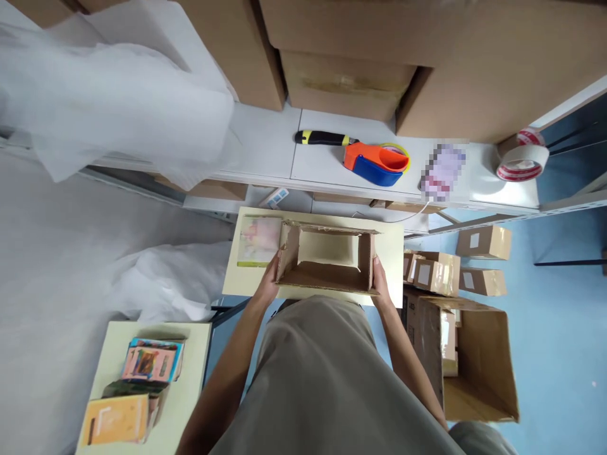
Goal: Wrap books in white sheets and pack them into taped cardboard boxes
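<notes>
Between my two hands is a brown cardboard sleeve, its ends open so that the cream tabletop shows through it. My left hand grips its left side, thumb near the upper edge. On the opposite side my right hand holds the right wall, fingers mostly hidden behind it. To the left of the cardboard, partly under its edge, lies a plastic-wrapped book or packet with a pink and green cover.
On the white shelf ahead are a black-and-yellow-handled cutter, an orange-blue tape dispenser, a blurred-out phone and tape rolls. White wrap hangs left. Books lie lower left; a large carton stands right.
</notes>
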`<state>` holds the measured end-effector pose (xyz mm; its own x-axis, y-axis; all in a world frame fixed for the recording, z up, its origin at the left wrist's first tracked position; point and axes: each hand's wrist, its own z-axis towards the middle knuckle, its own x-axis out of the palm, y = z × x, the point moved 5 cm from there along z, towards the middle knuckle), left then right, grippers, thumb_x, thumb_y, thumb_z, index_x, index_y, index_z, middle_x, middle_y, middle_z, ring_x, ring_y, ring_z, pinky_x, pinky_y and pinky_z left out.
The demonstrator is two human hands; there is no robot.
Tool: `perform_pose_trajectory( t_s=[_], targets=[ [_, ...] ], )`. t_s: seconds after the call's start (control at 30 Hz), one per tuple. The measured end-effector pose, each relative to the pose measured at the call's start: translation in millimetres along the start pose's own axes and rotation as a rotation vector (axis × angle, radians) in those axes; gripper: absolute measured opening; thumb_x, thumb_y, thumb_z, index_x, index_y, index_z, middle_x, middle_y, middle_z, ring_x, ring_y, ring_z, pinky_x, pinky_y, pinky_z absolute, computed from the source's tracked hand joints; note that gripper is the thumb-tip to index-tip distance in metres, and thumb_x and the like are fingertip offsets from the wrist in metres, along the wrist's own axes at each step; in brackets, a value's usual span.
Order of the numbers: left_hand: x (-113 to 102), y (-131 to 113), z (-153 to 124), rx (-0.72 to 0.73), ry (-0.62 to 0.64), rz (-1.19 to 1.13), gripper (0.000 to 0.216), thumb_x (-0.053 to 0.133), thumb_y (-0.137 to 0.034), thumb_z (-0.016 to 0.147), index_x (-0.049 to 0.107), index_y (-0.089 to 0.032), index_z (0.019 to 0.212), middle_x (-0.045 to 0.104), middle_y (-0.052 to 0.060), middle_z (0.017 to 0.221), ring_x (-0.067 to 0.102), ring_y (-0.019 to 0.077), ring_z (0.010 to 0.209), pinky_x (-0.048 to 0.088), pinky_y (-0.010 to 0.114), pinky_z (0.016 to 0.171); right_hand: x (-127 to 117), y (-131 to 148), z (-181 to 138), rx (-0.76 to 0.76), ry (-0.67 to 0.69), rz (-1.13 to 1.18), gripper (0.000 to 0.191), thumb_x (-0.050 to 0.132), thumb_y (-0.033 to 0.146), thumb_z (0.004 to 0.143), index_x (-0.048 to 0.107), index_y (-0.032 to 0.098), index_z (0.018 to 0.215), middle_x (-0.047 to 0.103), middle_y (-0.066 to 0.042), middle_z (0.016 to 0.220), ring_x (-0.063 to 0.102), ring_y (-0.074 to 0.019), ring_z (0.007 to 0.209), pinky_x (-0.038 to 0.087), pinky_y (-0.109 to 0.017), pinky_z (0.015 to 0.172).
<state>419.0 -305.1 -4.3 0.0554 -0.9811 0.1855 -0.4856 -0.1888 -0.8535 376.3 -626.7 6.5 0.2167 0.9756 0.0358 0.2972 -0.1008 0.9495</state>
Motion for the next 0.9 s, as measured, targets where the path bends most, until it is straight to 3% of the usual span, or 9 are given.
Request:
perform_pose_trajectory(
  t_s=[0.13,0.37,0.67,0.8,0.9],
  targets=[
    [17.2,-0.5,8.0,-0.057,0.046,-0.138,0.085,0.083,-0.075,0.085,0.070,-0.028,0.154,0.075,0.007,0.150,0.059,0.0395,0.153,0.046,0.049,0.132,-8.8,-5.3,-4.5,-0.039,-0.047,0.011,0.065,0.043,0.074,0.112,0.057,0.038,0.165,0.065,0.000,0.163,0.049,-0.0268,0.161,0.036,-0.049,0.138],
    [18.6,8.5,7.3,0.000,0.041,-0.013,0.084,0.072,-0.084,0.091,0.071,-0.027,0.153,0.069,0.007,0.158,0.054,0.0355,0.158,0.042,0.045,0.135,-6.3,-32.6,-1.6,0.032,-0.048,0.027,0.069,0.048,0.077,0.109,0.063,0.031,0.159,0.069,-0.004,0.159,0.055,-0.0307,0.155,0.040,-0.051,0.135],
    [-5.4,12.3,-3.6,0.024,0.133,0.303,0.089,0.057,-0.088,0.096,0.065,-0.025,0.160,0.069,0.009,0.157,0.050,0.0369,0.160,0.039,0.047,0.136,-3.6,-41.3,-27.7,0.061,-0.080,-0.028,0.067,0.048,0.076,0.109,0.067,0.030,0.154,0.072,-0.006,0.154,0.056,-0.0309,0.154,0.046,-0.048,0.131],
    [-22.8,35.0,-9.4,0.059,0.149,0.417,0.093,0.052,-0.090,0.097,0.064,-0.023,0.160,0.068,0.011,0.159,0.051,0.0372,0.159,0.039,0.048,0.135,-3.1,-51.9,-35.8,0.081,-0.086,-0.010,0.067,0.051,0.076,0.108,0.068,0.030,0.153,0.073,-0.006,0.151,0.061,-0.0325,0.149,0.051,-0.048,0.126],
    [-29.1,55.6,-4.5,0.166,0.188,0.488,0.094,0.056,-0.091,0.093,0.063,-0.026,0.160,0.064,0.011,0.163,0.049,0.0368,0.162,0.034,0.051,0.137,-4.4,-62.3,-27.4,0.085,-0.086,-0.066,0.072,0.048,0.078,0.108,0.067,0.027,0.154,0.074,-0.007,0.151,0.061,-0.0325,0.147,0.051,-0.048,0.126]
  ],
)
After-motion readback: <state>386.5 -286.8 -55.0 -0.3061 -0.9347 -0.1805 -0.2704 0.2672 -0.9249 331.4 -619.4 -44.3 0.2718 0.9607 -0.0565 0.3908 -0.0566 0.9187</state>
